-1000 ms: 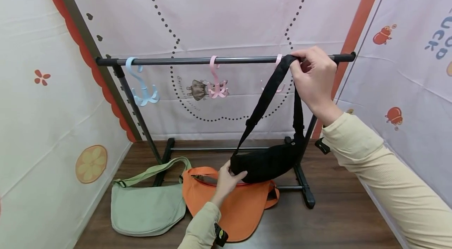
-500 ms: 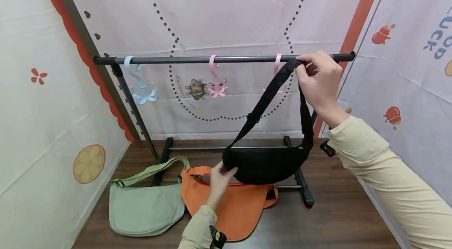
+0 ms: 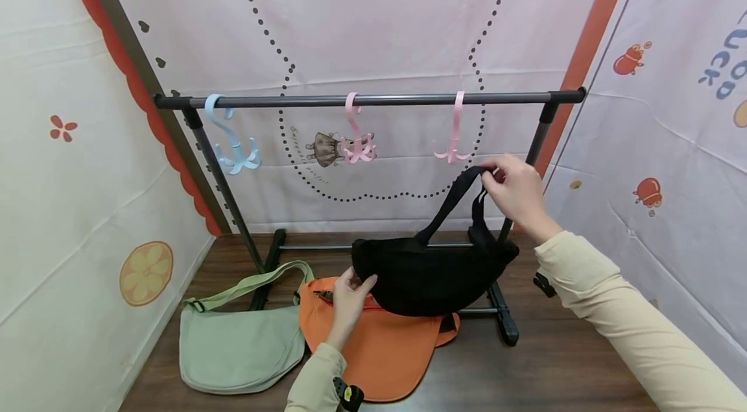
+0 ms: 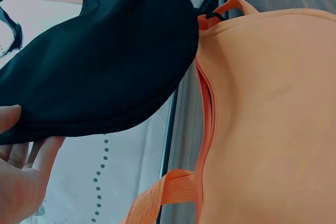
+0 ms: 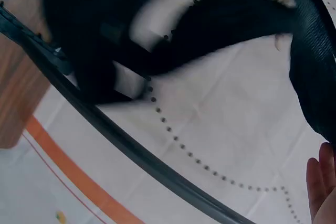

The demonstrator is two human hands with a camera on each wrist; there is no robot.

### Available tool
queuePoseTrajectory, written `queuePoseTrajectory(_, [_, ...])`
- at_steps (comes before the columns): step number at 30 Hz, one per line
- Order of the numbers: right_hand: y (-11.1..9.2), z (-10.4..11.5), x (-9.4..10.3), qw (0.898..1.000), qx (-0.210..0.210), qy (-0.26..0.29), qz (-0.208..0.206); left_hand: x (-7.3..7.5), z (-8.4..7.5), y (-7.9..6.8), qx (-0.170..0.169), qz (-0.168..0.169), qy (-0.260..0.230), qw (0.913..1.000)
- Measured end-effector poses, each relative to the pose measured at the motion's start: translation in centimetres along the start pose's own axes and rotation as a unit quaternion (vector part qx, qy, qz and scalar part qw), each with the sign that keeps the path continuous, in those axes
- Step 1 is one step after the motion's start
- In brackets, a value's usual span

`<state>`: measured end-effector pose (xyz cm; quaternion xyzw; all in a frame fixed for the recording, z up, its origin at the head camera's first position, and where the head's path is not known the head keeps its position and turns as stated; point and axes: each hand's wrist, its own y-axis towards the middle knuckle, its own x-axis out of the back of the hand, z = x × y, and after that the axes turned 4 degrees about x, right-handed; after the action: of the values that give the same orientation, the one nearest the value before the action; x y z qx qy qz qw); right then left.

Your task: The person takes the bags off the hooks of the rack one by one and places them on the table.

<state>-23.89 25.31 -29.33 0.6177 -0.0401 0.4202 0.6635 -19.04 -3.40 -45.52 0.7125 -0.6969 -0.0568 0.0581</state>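
Note:
A black waist bag (image 3: 438, 276) hangs between my two hands, in front of the rack and overlapping the top of an orange bag (image 3: 391, 353) in the head view. My right hand (image 3: 516, 194) pinches its black strap (image 3: 452, 201) at the top of the loop, below the rack's bar. The bag's left end is held by my left hand (image 3: 348, 302), thumb in front and fingers behind. The left wrist view shows that thumb and fingers on the edge of the black bag (image 4: 105, 61). In the right wrist view, the strap (image 5: 236, 22) is blurred.
A black garment rack (image 3: 408, 99) stands behind. On its bar hang a blue hook (image 3: 236, 146), a pink hook (image 3: 357, 133) and another pink hook (image 3: 455, 133). A light green bag (image 3: 242, 347) lies on the wooden floor (image 3: 543, 360), left of the orange one.
My right hand has come down from the bar with the strap, which now folds lower. The black bag has shifted left and slightly down, my left hand moving with it. The right pink hook is uncovered.

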Motion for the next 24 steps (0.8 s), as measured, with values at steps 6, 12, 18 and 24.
queuePoseTrajectory(6, [-2.4, -0.4, -1.7, 0.999, -0.014, 0.015, 0.033, 0.1, -0.1, 0.1, -0.007, -0.024, -0.016, 0.9995])
queuePoseTrajectory(12, [-4.2, -0.7, -2.5, 0.993, -0.048, 0.030, 0.102, 0.4, -0.2, 0.3, 0.009, -0.039, -0.031, 0.9987])
queuePoseTrajectory(18, [-5.3, -1.1, -2.6, 0.985, -0.098, 0.070, 0.124, 0.9, -0.3, 0.5, 0.015, -0.050, -0.044, 0.9976])
queuePoseTrajectory(24, [-6.6, -2.3, -2.7, 0.976, -0.153, 0.119, 0.102, 1.4, -0.3, 0.6, 0.001, -0.056, -0.044, 0.9975])
